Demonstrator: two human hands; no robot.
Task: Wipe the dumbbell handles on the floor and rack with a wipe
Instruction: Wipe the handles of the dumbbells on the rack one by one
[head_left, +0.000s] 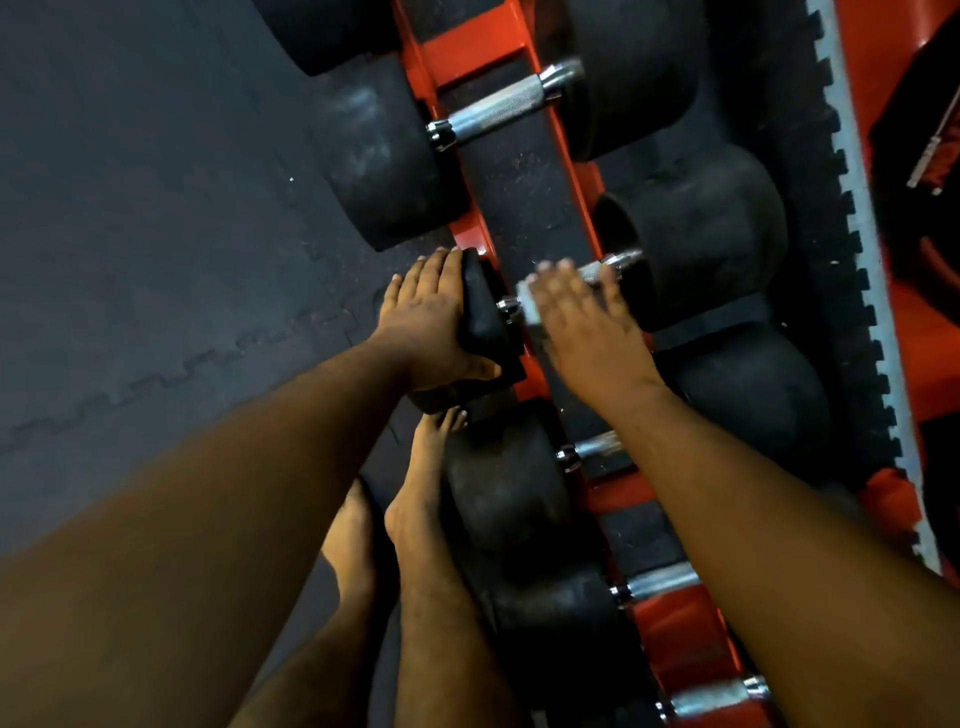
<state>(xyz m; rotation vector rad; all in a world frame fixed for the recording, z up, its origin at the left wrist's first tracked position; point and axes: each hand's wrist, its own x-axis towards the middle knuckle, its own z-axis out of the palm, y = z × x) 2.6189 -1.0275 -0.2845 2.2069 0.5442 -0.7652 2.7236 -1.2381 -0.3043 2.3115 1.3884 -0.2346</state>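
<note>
Now, step: I am wiping one dumbbell handle (597, 270) on the rack (470, 47).
Left hand (434, 322): gripping that dumbbell's near head (483, 317), steadying it.
Right hand (582, 322): closing over the wipe (529, 306), which is wrapping the handle.
Doing it well: I judge rubbing along the whole grip, turning the bar, is working best.
Count: I am seeing five handles, one wipe, two hands.
</note>
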